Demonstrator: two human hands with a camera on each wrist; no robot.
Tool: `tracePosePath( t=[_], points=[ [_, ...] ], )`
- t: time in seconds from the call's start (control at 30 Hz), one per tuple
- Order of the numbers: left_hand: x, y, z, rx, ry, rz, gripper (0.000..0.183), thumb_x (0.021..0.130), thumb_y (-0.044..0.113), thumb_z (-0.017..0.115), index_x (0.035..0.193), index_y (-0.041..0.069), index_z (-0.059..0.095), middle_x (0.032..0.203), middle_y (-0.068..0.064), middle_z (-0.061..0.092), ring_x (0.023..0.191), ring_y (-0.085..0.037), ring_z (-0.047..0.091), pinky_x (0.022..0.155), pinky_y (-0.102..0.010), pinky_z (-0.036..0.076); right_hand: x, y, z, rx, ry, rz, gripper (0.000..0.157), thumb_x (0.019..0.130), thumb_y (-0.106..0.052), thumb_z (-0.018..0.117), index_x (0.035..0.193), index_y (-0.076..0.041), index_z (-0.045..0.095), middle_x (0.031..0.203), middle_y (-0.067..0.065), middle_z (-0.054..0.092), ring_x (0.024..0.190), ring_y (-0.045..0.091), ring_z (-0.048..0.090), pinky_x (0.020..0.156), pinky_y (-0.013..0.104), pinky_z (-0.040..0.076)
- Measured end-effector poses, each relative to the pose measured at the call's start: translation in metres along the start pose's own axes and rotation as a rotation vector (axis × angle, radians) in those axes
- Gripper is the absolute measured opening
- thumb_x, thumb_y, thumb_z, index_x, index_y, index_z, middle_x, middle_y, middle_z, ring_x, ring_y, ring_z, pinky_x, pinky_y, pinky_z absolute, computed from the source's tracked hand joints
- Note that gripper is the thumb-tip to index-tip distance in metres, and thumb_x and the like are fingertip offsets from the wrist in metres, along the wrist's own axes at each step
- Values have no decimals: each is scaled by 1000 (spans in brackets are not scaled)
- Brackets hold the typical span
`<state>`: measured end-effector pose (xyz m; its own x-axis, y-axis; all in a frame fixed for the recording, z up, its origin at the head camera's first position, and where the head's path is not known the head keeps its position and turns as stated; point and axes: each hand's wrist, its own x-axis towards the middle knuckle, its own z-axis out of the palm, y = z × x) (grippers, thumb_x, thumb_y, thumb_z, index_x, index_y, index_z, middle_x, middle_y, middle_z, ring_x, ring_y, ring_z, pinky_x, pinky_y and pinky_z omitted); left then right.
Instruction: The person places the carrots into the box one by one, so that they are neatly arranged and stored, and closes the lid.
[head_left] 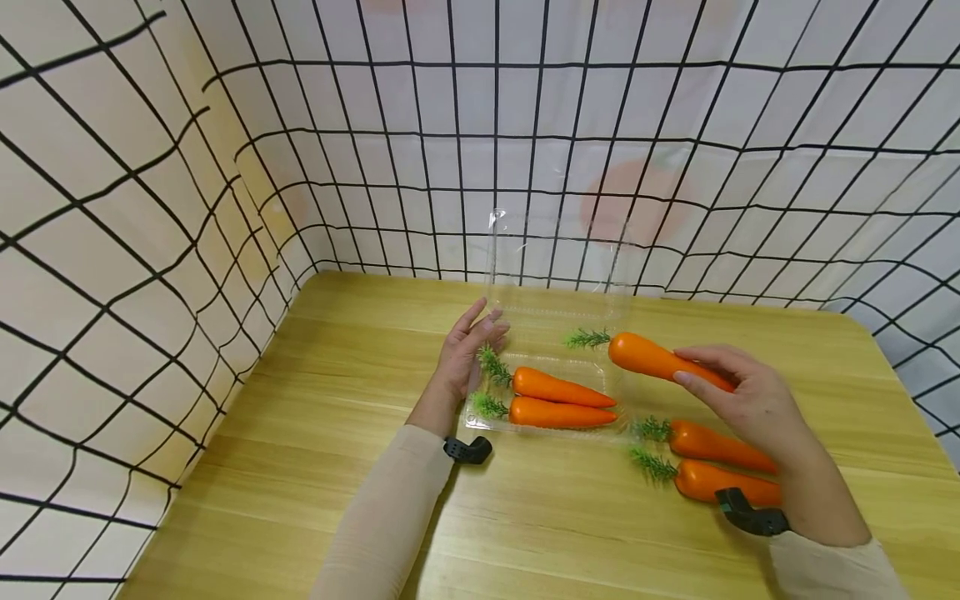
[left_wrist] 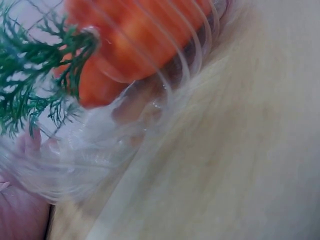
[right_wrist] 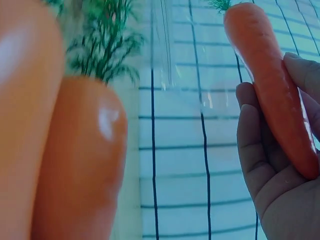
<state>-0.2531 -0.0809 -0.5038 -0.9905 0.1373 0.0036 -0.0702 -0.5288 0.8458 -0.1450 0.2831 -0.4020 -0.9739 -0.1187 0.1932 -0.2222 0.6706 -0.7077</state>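
In the head view my right hand (head_left: 753,400) grips an orange carrot (head_left: 648,357) by its narrow end, its green top pointing left. The carrot is held above the table, near the right edge of a clear plastic clamshell box (head_left: 551,432). The right wrist view shows thumb and fingers around the held carrot (right_wrist: 270,75). My left hand (head_left: 462,354) lies against the box's left side, its fingers extended. In the left wrist view that hand (left_wrist: 22,212) shows partly behind the plastic. Inside the box, two carrots lie side by side, a rear carrot (head_left: 558,387) and a front carrot (head_left: 558,413).
Two more carrots lie on the wooden table (head_left: 337,375) under my right forearm: a rear one (head_left: 705,442) and a front one (head_left: 705,481). The box's clear lid (head_left: 558,262) stands raised at the back. Black wire grid panels (head_left: 375,133) border the table's back and sides.
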Motion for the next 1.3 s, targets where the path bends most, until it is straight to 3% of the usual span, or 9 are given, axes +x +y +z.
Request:
tracePosePath(
  t=[0.3,0.47,0.53,0.6,0.7,0.73,0.9,1.0,1.3],
  points=[
    [0,-1,-1,14,0,4,56,106,6,50,159,12,34,160,-21,42,107,-9,69,111,-43,50,17,-22,25,36,-67,-65,34,95,-26,75,127,-18,72,123,-1,66,94,-1,56,73,12,51],
    [0,0,-1,31,3,4,55,106,8,49,159,13,35,160,-19,43,107,-8,69,108,-36,49,26,-32,40,86,-111,-90,33,94,-24,75,126,-18,72,122,3,68,93,1,59,73,14,53],
    [0,1,-1,40,3,4,56,106,8,50,159,12,34,160,-19,43,108,-9,69,118,-40,36,30,-35,45,88,-118,-96,32,94,-25,75,125,-19,73,122,3,69,93,1,59,73,14,53],
    [0,1,-1,53,4,6,56,106,8,50,159,12,34,159,-19,44,109,-9,69,127,-47,15,35,-38,50,88,-127,-97,31,94,-26,75,125,-18,73,121,3,69,93,1,59,74,15,54],
    [0,0,-1,57,1,6,56,106,9,51,159,11,34,159,-19,44,110,-10,68,125,-59,-15,40,-40,56,92,-148,-95,31,95,-28,74,124,-17,73,123,5,69,95,3,61,76,15,54],
    [1,0,-2,63,1,7,56,106,9,52,159,12,35,159,-18,45,110,-10,68,123,-61,-19,42,-40,58,94,-160,-90,31,95,-28,74,125,-17,72,123,5,69,96,4,61,77,16,55],
    [1,-1,-2,95,2,11,54,106,13,53,158,15,39,157,-16,48,111,-10,68,124,-62,-16,45,-42,66,88,-199,-78,32,95,-31,74,125,-19,72,122,1,68,97,11,62,79,18,55],
    [1,0,-1,93,2,11,54,106,12,52,158,14,38,157,-17,48,110,-9,67,122,-62,-20,47,-41,71,88,-203,-82,32,96,-32,73,125,-20,72,123,1,68,100,14,62,80,20,56],
    [0,1,-1,90,15,3,53,107,11,51,158,12,37,157,-18,47,109,-9,68,125,-63,-11,60,-37,85,29,-242,-91,33,98,-31,71,127,-16,70,132,9,66,121,31,62,101,53,53]
  ],
)
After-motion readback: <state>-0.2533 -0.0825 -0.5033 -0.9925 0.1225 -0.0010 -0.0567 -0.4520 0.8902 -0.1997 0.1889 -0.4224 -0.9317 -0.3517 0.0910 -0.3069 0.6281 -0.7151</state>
